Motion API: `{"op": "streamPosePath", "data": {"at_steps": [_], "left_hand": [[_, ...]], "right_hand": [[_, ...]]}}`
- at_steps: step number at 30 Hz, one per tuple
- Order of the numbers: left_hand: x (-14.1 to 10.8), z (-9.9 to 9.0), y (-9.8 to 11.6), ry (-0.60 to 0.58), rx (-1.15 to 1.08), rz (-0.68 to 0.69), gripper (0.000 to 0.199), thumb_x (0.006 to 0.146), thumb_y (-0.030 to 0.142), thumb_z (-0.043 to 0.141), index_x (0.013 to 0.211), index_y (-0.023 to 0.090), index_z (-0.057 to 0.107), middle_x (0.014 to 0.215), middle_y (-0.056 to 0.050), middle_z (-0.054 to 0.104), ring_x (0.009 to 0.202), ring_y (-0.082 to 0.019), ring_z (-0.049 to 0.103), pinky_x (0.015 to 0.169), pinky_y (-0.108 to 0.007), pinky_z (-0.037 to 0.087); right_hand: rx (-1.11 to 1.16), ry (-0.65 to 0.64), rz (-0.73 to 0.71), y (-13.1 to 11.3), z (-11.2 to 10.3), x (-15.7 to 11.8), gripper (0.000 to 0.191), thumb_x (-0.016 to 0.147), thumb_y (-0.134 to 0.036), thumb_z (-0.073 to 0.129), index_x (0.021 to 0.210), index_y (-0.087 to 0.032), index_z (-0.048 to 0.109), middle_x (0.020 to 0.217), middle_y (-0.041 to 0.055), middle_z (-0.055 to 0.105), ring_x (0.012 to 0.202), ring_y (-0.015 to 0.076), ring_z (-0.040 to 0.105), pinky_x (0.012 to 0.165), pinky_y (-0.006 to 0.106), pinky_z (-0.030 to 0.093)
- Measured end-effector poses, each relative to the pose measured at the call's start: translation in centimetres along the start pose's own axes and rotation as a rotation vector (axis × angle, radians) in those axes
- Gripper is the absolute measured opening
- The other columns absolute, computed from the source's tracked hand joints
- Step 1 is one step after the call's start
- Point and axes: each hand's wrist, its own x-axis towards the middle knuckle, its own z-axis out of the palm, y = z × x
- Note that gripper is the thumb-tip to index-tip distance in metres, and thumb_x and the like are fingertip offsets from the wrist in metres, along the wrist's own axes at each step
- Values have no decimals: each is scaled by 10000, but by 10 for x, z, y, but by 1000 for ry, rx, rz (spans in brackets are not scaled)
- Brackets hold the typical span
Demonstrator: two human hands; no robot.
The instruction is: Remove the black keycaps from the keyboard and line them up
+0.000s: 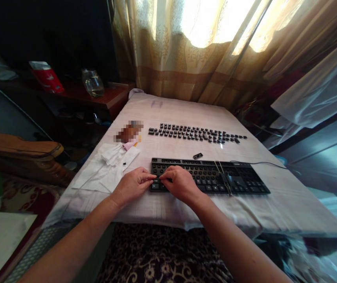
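A black keyboard (246, 191) lies across the near part of the cloth-covered table, many of its upper key positions bare and keycaps seated in its lower rows. At its left end, my left hand (134, 182) has its thumb and fingers pinched together at the edge keys. Just right of it, my right hand (180, 181) is also closed in a pinch, fingertips over the left keys. Whatever either pinch holds is too small or hidden to make out. A bent wire tool (226, 182) rests across the keyboard's right part.
Loose keycaps (183, 132) lie in rows behind the keyboard. A small black piece (197, 156) sits nearer. White tissue (103, 169) with a small black bit on it lies left, beside a blurred-out item. The cable (262, 163) runs right. A glass jar (93, 83) stands on the side cabinet.
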Motion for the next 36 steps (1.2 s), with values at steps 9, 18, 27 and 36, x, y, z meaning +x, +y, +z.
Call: {"op": "streamPosePath", "data": {"at_steps": [9, 18, 27, 36], "left_hand": [[-2, -4, -13, 123, -122, -29, 245, 865, 277, 535, 1017, 205, 713, 932, -18, 734, 745, -151, 659, 752, -284, 548], [-9, 0, -12, 121, -19, 230, 373, 828, 83, 477, 985, 258, 767, 955, -17, 691, 882, -133, 657, 815, -245, 530], [-13, 0, -11, 159, 36, 272, 370, 861, 83, 469, 1043, 243, 748, 1005, -30, 685, 906, -134, 666, 826, -238, 538], [-14, 0, -11, 152, 43, 245, 369, 850, 79, 475, 1035, 248, 745, 1009, -24, 693, 905, -134, 669, 828, -243, 542]], "right_hand": [[200, 215, 15, 21, -8, -5, 156, 862, -166, 645, 862, -246, 779, 896, 27, 759, 873, 184, 700, 813, 294, 521], [10, 115, -173, 10, -5, -14, 179, 867, -180, 663, 976, -255, 784, 1008, 65, 725, 936, 210, 645, 836, 332, 500], [-70, 120, -208, 9, 1, -20, 219, 905, -199, 606, 1026, -253, 780, 1043, 69, 714, 931, 217, 611, 846, 347, 486], [-94, 151, -204, 10, 3, -24, 203, 906, -201, 600, 978, -251, 783, 1025, 67, 719, 919, 223, 602, 824, 356, 473]]}}
